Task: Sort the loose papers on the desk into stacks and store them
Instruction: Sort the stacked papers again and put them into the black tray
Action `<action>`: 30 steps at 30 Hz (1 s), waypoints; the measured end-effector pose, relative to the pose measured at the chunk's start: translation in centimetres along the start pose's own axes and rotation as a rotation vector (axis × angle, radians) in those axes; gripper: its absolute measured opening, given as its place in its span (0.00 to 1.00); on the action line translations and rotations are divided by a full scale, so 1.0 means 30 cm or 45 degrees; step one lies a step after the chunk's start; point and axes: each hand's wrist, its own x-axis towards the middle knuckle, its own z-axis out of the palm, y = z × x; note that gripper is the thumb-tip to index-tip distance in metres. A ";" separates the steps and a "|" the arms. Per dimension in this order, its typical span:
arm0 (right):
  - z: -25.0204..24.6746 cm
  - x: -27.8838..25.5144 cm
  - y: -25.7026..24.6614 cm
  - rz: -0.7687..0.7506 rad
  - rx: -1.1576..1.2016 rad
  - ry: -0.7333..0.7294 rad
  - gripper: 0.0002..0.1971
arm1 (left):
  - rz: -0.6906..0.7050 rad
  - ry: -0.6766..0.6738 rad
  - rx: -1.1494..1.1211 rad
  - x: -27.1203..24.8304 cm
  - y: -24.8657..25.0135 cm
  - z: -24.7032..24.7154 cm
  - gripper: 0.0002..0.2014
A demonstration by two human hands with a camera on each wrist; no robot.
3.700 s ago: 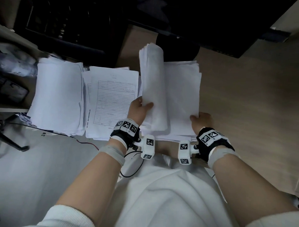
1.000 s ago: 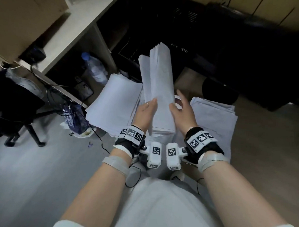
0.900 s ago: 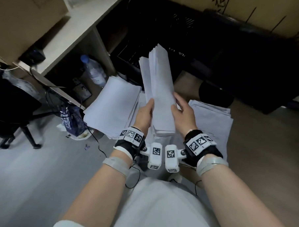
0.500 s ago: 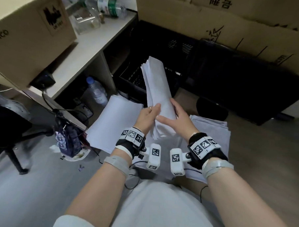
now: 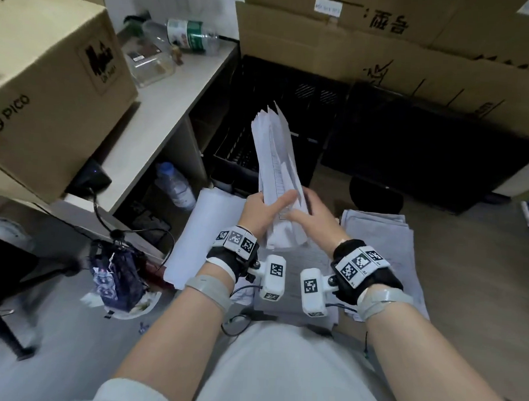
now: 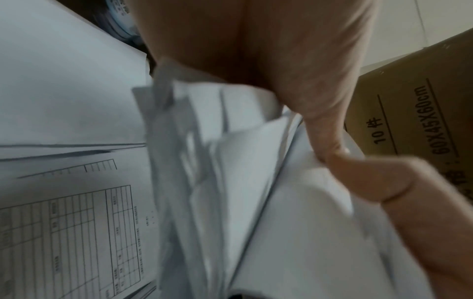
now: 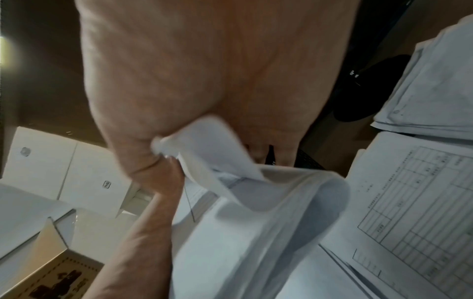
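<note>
White sheaf [image 5: 275, 176] of paper is held up on edge between both hands, above the desk [image 5: 466, 269], its top corners fanned apart in front of a black crate [image 5: 238, 144]. Left hand [image 5: 261, 210] grips the sheaf near its lower end, thumb across the near face and fingers curled behind. Right hand [image 5: 312, 217] grips the opposite side; the right wrist view shows thumb and palm pinching a bent bottom corner of the sheets. Lower edges of the sheaf look ragged and blurred in the left wrist view.

Three stacks lie flat on the desk below the hands: a blank left stack [image 5: 199, 234], a printed form [image 5: 303, 262] in the middle under the wrists, and a greyish right stack [image 5: 385, 242]. The form's table grid shows clearly in both wrist views.

Left of the desk, a shelf [image 5: 161, 111] carries a cardboard box [image 5: 50, 78] and a lying bottle [image 5: 191, 35]. Another bottle [image 5: 174, 185] stands under the shelf. More cartons [image 5: 385, 45] are stacked behind the crate.
</note>
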 end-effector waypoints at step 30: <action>0.305 0.099 0.461 0.709 -0.191 0.486 0.14 | -0.260 0.543 0.408 0.033 -0.205 -0.471 0.19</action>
